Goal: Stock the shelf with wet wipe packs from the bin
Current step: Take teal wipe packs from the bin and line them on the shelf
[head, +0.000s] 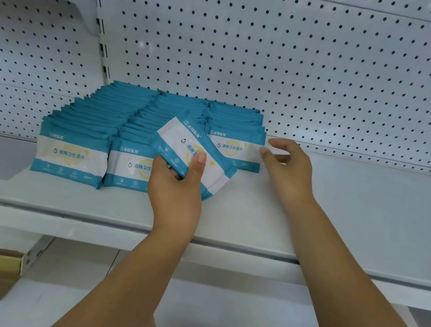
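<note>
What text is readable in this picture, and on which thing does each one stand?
"酒精卫生湿巾": white band of left front pack and right front pack.
"酒精", rest covered: held pack in left hand.
"10", unit blurred: bottom strip of left front pack.
Brand line atop each pack: blurred, unreadable.
Icon captions: too small.

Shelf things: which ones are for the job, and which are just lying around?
For the job: pack in the left hand, right hand by the rows of packs, shelf.
Just lying around: pegboard wall, lower shelf.
</note>
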The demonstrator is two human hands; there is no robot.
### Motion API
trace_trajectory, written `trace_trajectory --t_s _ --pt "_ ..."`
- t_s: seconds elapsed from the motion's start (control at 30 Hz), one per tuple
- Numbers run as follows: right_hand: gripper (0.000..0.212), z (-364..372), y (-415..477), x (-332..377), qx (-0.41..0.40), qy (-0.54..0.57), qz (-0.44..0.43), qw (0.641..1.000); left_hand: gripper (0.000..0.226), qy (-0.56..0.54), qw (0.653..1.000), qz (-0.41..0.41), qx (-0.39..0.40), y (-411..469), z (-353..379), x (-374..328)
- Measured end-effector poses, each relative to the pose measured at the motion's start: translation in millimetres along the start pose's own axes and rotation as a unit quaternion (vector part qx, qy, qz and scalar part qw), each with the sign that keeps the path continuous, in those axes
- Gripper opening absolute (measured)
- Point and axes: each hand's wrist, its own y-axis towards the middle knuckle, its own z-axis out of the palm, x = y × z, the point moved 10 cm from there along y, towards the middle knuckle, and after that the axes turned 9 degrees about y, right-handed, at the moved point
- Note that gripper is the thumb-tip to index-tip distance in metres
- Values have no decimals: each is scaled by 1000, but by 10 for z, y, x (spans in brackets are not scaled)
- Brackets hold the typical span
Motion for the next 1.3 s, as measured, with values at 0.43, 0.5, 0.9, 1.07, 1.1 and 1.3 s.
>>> trace_trajectory --t_s 0.43,0.5,0.9,1.07,1.1,1.3 --pt "16 609 -503 228 311 132 45 940 25 14 996 15 83 -3 173 -32" --pt "11 580 -493 250 302 129 36 944 22 24 996 32 82 -18 191 -80" --pt "9 -39 -66 89 28 208 16 978 16 234 965 94 67 -146 312 -96" --pt "19 -167 -59 98 -27 172 -29 984 25 425 883 175 101 -259 506 -149" --pt "20 -154 -62 85 -24 163 -29 986 28 455 865 183 108 -280 535 -154" --pt "19 -23 -42 19 31 61 -22 997 34 537 810 193 134 -328 610 -151"
